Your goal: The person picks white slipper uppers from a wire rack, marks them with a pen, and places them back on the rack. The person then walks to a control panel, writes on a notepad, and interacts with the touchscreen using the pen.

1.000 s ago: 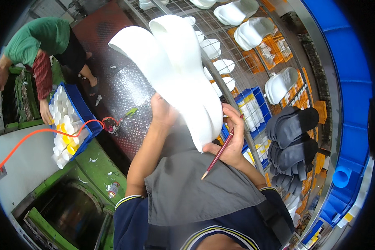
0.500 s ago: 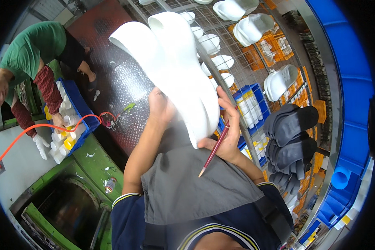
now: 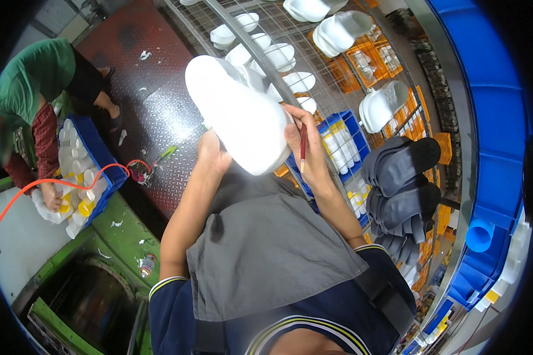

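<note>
Head view: saw a big wire rack (image 3: 252, 50) from the top middle down the right side. Saw a green machine (image 3: 118, 234) at the lower left. Saw a person in a green shirt (image 3: 35, 74), bent over at the left edge. Wore a grey apron (image 3: 266, 254) at the bottom middle. Saw a blue crate (image 3: 114, 182) of white and yellow tubes (image 3: 71, 151) at the left. Held white shoes (image 3: 243, 124) in the upper middle, above the apron. Clamped the left hand (image 3: 213, 155) on the lower left edge, with most fingers out of sight. Pressed the thumb and fingers of the right hand (image 3: 315, 155) on the right edge. Held a dark red pencil (image 3: 304, 142) there too, tip down.
</note>
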A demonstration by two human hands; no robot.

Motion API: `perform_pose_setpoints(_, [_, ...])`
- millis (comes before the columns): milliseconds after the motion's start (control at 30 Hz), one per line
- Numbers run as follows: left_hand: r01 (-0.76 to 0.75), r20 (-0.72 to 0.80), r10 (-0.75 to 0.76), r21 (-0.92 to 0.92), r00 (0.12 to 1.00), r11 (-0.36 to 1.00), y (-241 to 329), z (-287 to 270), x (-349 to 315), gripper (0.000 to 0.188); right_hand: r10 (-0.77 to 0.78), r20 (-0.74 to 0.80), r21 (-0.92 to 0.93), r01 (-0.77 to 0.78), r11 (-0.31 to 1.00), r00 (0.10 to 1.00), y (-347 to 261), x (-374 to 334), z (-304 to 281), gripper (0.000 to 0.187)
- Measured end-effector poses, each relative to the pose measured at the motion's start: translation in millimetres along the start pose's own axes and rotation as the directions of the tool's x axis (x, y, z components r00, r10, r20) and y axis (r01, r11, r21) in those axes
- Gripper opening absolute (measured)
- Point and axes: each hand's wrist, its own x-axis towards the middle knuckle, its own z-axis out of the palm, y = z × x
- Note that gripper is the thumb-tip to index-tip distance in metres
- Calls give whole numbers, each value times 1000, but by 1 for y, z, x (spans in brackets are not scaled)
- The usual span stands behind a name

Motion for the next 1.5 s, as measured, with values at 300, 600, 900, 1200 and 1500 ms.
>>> perform_pose_setpoints(300, [15,-1,-15,-27,1000,1000,1,2,1,36,3,3,-117,-3,993,1000,8,4,-3,76])
perform_pose_setpoints(600, [100,33,-99,-13,995,995,-10,-20,15,36,-20,3,-540,19,841,1000,-9,16,-15,82])
perform_pose_setpoints(900, [139,16,-139,11,990,990,-23,-28,15,37,66,92,-640,8,768,994,-14,13,-26,49])
perform_pose_setpoints(1200, [-315,-117,383,382,916,869,-18,24,-20,40,377,232,407,-442,799,896,50,-10,-50,58])
perform_pose_setpoints(1500, [-164,-40,180,255,983,953,-6,5,-19,42,378,-299,803,17,596,876,119,4,-97,62])
